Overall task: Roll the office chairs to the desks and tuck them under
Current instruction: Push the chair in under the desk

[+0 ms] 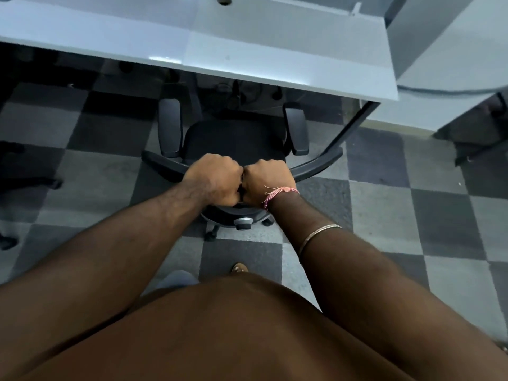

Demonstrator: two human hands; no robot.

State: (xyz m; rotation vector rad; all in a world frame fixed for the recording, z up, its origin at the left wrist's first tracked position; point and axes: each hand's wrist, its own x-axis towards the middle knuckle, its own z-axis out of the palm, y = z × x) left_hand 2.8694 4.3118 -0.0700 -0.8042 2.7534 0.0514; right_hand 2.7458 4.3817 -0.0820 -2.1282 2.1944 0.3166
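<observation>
Black office chair with padded armrests (236,138): placed before the white glossy table (247,53), seat front at its edge. Curved backrest top is gripped by left hand (214,180) and right hand (268,180), knuckles touching.

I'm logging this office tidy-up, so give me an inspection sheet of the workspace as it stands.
Surface: white desk, top bare apart from a grommet hole.
Job's things: black office chair faces the desk, seat and armrests mostly short of its edge, not yet tucked.
Clutter: nothing seen.
Grips: left hand and right hand side by side, both gripping the backrest top.
Cables: dark leads hang under the desk.
Surroundings: checkered carpet; second desk at right.
</observation>
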